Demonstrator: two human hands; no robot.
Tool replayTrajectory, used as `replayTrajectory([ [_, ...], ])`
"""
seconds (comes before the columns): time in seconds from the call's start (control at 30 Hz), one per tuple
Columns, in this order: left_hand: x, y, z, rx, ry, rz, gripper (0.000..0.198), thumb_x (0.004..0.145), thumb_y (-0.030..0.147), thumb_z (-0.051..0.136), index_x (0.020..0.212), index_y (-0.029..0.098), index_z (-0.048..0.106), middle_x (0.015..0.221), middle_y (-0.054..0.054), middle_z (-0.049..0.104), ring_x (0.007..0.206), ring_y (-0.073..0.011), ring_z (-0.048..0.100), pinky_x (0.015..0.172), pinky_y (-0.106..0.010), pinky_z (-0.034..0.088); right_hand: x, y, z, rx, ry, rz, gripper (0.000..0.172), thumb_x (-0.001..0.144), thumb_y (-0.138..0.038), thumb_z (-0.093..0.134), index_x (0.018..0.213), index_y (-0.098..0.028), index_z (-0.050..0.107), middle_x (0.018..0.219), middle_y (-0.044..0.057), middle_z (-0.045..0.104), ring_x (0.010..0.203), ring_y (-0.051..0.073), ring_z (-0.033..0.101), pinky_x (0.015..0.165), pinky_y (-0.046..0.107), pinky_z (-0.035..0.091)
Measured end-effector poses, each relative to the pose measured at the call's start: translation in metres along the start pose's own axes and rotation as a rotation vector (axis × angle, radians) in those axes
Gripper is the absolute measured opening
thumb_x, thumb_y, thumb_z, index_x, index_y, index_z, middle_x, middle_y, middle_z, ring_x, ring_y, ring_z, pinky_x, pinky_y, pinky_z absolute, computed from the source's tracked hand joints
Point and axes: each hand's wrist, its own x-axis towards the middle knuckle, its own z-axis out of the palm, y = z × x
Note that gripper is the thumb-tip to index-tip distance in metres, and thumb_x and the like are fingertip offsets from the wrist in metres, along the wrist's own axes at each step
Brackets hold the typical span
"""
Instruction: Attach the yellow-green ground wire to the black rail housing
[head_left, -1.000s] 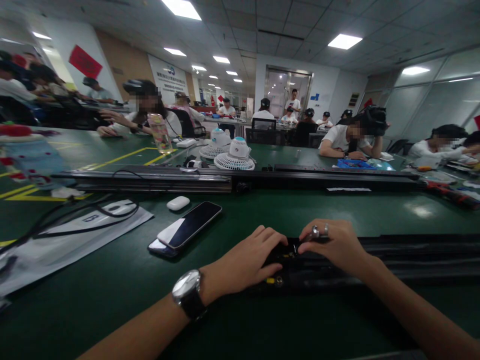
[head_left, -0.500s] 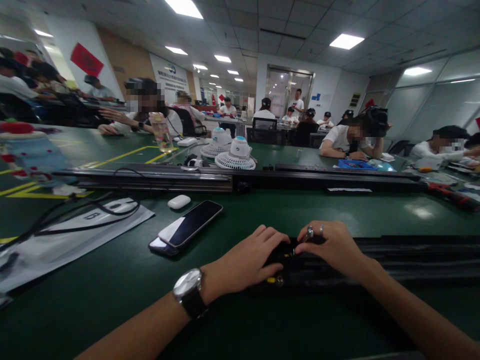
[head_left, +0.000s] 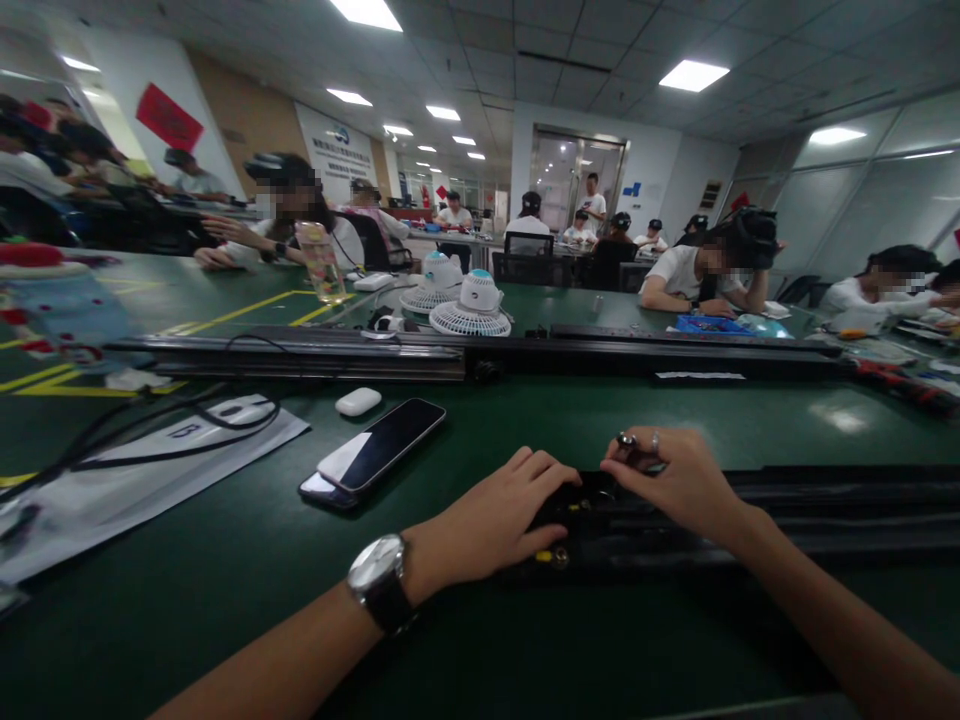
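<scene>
A long black rail (head_left: 840, 515) lies across the green table (head_left: 247, 620) in front of me, running off to the right. My left hand (head_left: 487, 515) grips its left end, thumb on the near side and fingers on the far side. Small yellow marks (head_left: 543, 556) and a round brass-coloured fitting (head_left: 560, 557) show at that end, by the thumb. Just right of it, my right hand (head_left: 679, 485) is raised slightly above the rail with thumb and forefinger pinched together. Whatever sits between those fingertips is too small and dark to name.
Two phones (head_left: 382, 450) and a white earbud case (head_left: 358, 402) lie left of my hands. A white bag (head_left: 195, 480) with black cables is further left. More rails (head_left: 660, 358) cross the table beyond, with white fans (head_left: 472, 305) behind. Co-workers sit opposite.
My right hand has moved slightly right and up, away from the rail's end and my left fingers. My left hand stays in place on the rail.
</scene>
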Motion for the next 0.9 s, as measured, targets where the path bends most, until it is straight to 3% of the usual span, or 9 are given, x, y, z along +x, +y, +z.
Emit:
replayTrajectory([
  [0.3,0.0,0.001,-0.002,0.005,-0.006,0.001,0.045,0.094,0.03,0.065,0.136,0.026,0.048,0.132,-0.007,0.053,0.12,-0.0243,0.049,0.103,-0.041,0.045,0.002,0.002,0.005,-0.061,-0.021,0.02,0.011,0.095,-0.026,0.063,0.086,-0.021,0.068,0.076,0.0,0.068,0.066,0.016,0.063,0.061,0.026,0.046],
  [0.6,-0.001,0.002,-0.002,0.025,0.002,0.013,0.042,0.094,0.031,0.064,0.133,0.025,0.05,0.13,-0.008,0.054,0.119,-0.0245,0.049,0.102,-0.041,0.046,0.003,0.0,0.007,-0.113,-0.258,0.09,0.02,0.101,-0.027,0.054,0.092,-0.022,0.072,0.078,-0.001,0.071,0.068,0.017,0.066,0.064,0.029,0.044],
  [0.8,-0.004,0.005,0.0,0.042,-0.019,0.043,0.045,0.092,0.032,0.066,0.134,0.024,0.05,0.13,-0.01,0.053,0.12,-0.0256,0.049,0.104,-0.042,0.044,-0.005,0.009,0.009,-0.083,-0.218,0.082,0.022,0.1,-0.03,0.054,0.092,-0.024,0.073,0.074,-0.001,0.071,0.063,0.018,0.067,0.057,0.028,0.045],
  [0.9,-0.004,0.004,0.0,0.032,-0.02,0.039,0.045,0.093,0.032,0.066,0.134,0.023,0.05,0.131,-0.01,0.053,0.12,-0.0256,0.049,0.104,-0.042,0.045,-0.005,0.009,0.006,0.0,-0.206,0.145,0.023,0.1,-0.034,0.055,0.091,-0.023,0.072,0.071,-0.001,0.071,0.057,0.017,0.068,0.055,0.027,0.048],
])
